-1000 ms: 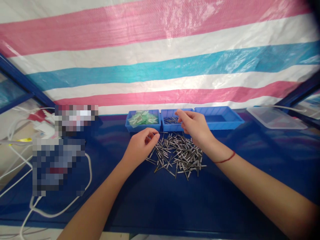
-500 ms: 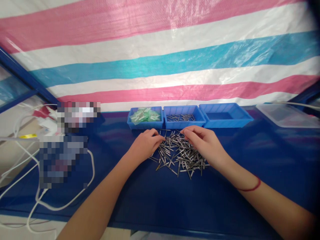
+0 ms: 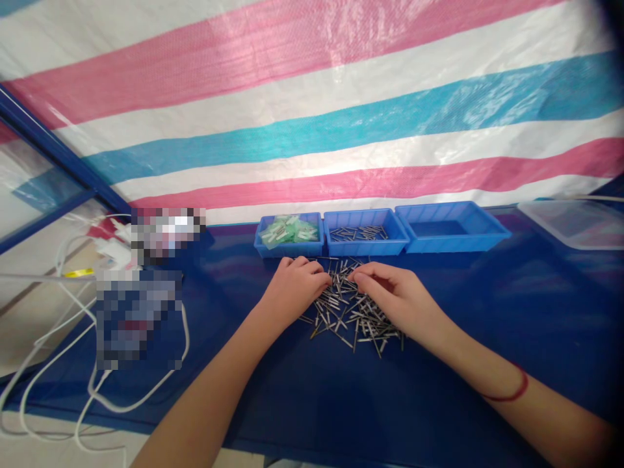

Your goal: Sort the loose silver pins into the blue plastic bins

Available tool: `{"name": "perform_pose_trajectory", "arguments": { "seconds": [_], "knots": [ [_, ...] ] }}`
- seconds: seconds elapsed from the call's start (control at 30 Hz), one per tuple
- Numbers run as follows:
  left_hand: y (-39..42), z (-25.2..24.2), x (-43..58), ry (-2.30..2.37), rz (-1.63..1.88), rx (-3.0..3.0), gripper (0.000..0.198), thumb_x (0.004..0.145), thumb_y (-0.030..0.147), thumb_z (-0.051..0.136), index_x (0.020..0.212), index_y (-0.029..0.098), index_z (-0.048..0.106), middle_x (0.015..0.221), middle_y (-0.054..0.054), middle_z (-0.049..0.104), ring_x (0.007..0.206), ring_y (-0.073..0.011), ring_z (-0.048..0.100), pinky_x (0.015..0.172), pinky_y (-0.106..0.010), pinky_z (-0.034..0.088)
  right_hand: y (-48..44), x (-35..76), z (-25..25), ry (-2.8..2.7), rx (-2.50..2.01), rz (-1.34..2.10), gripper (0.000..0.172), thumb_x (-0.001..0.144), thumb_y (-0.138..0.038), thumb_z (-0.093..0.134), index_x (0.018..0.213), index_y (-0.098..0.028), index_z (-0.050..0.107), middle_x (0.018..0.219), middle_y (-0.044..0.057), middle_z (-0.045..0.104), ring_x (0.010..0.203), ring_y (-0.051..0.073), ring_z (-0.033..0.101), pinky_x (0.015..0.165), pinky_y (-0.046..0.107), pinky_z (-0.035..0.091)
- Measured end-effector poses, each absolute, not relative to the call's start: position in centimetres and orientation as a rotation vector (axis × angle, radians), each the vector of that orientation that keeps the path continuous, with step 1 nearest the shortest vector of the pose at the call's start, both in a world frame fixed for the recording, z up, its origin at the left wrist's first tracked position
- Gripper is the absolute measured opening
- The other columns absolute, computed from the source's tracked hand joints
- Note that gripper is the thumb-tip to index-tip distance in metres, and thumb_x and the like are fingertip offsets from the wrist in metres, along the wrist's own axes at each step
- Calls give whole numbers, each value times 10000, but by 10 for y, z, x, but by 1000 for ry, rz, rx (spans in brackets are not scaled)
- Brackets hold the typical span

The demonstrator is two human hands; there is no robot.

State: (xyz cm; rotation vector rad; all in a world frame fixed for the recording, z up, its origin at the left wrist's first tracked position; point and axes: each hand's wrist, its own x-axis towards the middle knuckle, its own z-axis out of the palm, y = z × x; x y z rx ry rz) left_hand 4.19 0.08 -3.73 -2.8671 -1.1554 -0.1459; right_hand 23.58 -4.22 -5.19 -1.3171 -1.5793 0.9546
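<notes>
A heap of small metal pins (image 3: 353,313) lies on the blue table (image 3: 341,396). My left hand (image 3: 296,288) rests on the heap's left side, fingers curled and pinched at the pins. On the right side my right hand (image 3: 396,296) does the same, fingertips pressed together among the pins. What each pinch holds is too small to make out. Behind the heap stand three blue trays: the left tray (image 3: 288,246) has green pieces, the middle tray (image 3: 363,245) has a few pins, the right tray (image 3: 451,242) looks bare.
A clear plastic lid or box (image 3: 575,224) lies at the far right. White cables (image 3: 127,396) and blurred-out items sit on the left of the table. A striped pink, white and blue tarp (image 3: 312,110) hangs right behind the trays.
My right hand came back from over the middle tray down onto the pin heap. My left hand has settled lower onto the heap's left side. The view shifted slightly.
</notes>
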Motion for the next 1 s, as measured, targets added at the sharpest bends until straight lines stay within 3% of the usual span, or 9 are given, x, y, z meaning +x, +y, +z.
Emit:
{"name": "perform_pose_trajectory", "arguments": {
  "seconds": [0.3,0.8,1.0],
  "knots": [
    [3,-47,42,-1063,-81,-2799,158,940,302,488,930,249,637,956,5,660,929,-184,543,786,-356,266,-43,234,-53,-1630,-1291,994,243,866,-357,507,791,-177,652,777,22,634,722,155,548,662,271,402],
    [1,-43,42,-1105,-86,-2865,164,928,314,516,996,243,647,982,-5,657,936,-174,538,821,-350,262,-41,235,-59,-1700,-1323,1023,270,874,-385,486,783,-185,644,703,1,581,640,135,480,588,269,357],
    [-1,-42,42,-1131,-102,-2898,190,947,285,467,927,220,645,973,-8,646,906,-161,544,810,-340,276,-40,236,-59,-1735,-1340,1019,282,878,-393,481,804,-185,656,720,3,601,637,134,482,569,270,353]
  ]
}}
